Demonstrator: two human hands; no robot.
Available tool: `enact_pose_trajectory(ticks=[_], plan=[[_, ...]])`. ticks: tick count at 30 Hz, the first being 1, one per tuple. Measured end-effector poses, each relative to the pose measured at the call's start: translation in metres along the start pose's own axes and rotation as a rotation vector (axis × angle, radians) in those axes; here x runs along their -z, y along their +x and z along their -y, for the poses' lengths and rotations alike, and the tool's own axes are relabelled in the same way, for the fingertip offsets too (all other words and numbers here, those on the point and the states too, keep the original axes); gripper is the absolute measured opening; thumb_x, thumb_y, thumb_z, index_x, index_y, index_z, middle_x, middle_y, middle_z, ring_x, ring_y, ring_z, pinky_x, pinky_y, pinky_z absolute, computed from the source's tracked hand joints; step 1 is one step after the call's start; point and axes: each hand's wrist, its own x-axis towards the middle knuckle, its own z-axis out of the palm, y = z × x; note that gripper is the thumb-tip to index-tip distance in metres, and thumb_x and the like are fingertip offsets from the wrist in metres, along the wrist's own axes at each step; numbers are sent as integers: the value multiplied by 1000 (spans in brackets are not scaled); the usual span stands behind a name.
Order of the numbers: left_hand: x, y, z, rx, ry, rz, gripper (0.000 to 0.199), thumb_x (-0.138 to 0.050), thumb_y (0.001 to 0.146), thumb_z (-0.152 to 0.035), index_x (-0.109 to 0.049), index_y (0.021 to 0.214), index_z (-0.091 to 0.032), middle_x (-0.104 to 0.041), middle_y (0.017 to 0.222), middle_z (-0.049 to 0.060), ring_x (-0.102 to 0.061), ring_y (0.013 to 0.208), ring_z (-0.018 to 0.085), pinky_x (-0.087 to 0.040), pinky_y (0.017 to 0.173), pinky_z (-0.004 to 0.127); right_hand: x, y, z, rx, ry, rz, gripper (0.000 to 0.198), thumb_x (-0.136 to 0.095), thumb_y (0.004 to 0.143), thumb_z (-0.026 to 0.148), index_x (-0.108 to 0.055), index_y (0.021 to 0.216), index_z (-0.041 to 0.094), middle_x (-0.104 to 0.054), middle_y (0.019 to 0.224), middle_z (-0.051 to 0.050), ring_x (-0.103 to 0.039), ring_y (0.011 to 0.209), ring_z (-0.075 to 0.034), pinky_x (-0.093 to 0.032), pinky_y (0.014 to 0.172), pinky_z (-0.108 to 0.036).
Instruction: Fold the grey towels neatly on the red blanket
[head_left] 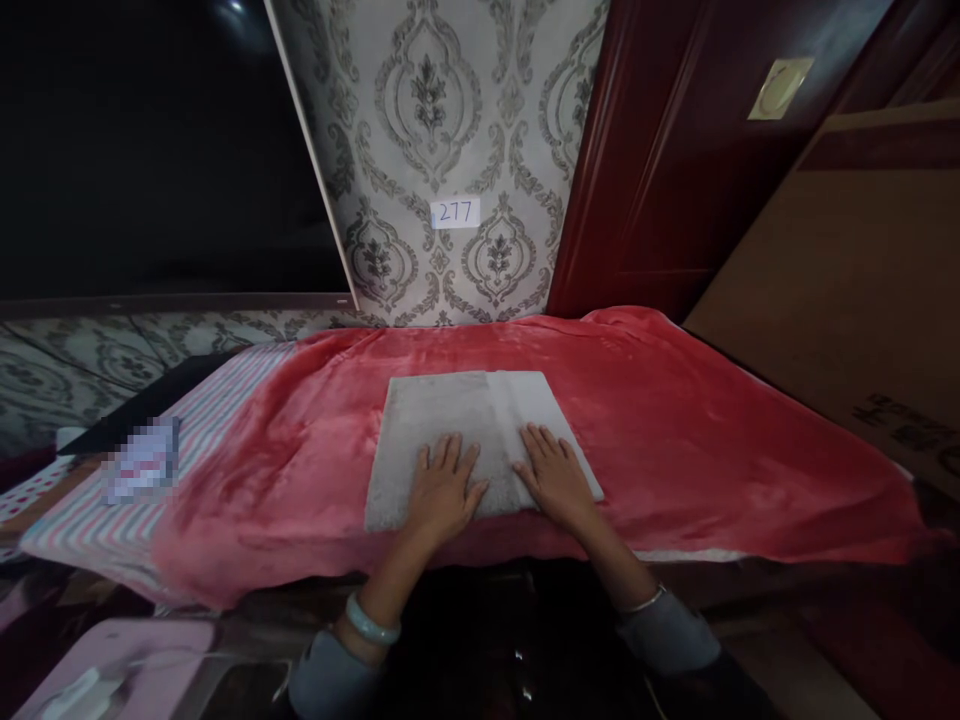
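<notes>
1. Grey flat piece (499, 455), roughly rectangular and whiter along its right side, lies on the red blanket (690, 430), near the blanket's front edge.
2. Left hand (443, 490) rests palm down on the grey left part, fingers open and spread, thumb pointing toward the other hand.
3. Right hand (556, 478) lies palm down over the whiter right part, fingers open and slightly apart; neither hand grips anything.
4. Between the hands a strip of the piece shows; its far edge lies beyond the fingertips.
5. A pale bangle (371, 621) circles the left wrist.
6. Striped cloth (217, 410) shows at the blanket's left, carrying a pixelated item (141, 462).
7. Behind, a label (455, 212) reading "277" is on patterned wallpaper (427, 95).
</notes>
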Motion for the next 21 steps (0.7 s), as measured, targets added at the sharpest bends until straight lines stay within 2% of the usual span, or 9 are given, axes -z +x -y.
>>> enact_pose_trajectory(ticks=[7,10,12,14,18,21], plan=[[2,-2,-2,15,-18,6,55,-43,99,-46,-45,150,-23,-38,159,14,-33,147,35,-26,118,62,5,-13,-4,-27,18,55,65,-30,101,45,-31,157,11,-25,164,-11,-19,152,-26,-18,123,-49],[4,-2,0,14,-30,24,55,-45,99,-44,-45,150,-24,-37,159,14,-32,147,36,-26,118,63,13,-4,-13,17,54,106,62,-34,100,43,-38,154,11,-32,161,-13,-26,150,-27,-24,121,-47],[7,0,0,2,-52,37,55,-47,98,-42,-45,150,-22,-36,160,13,-31,148,36,-26,118,64,22,13,-16,67,90,130,60,-33,101,39,-43,151,8,-40,157,-16,-34,147,-26,-28,120,-42],[9,3,-2,-36,-82,39,56,-48,98,-39,-43,150,-20,-34,161,14,-30,149,35,-26,118,64,33,39,-11,136,120,143,59,-32,101,36,-42,150,6,-41,156,-17,-36,146,-26,-29,119,-39],[2,8,-10,-169,-113,28,61,-51,97,-40,-38,153,-19,-30,162,15,-26,151,32,-25,120,62,43,104,14,272,114,194,62,-32,102,40,-29,158,13,-24,164,-12,-19,153,-25,-24,121,-47],[-15,6,-13,-221,-107,33,63,-49,97,-48,-38,153,-23,-31,162,16,-28,150,34,-28,118,64,31,140,28,315,70,256,65,-31,102,46,-25,159,16,-20,166,-11,-15,154,-25,-17,122,-51]])
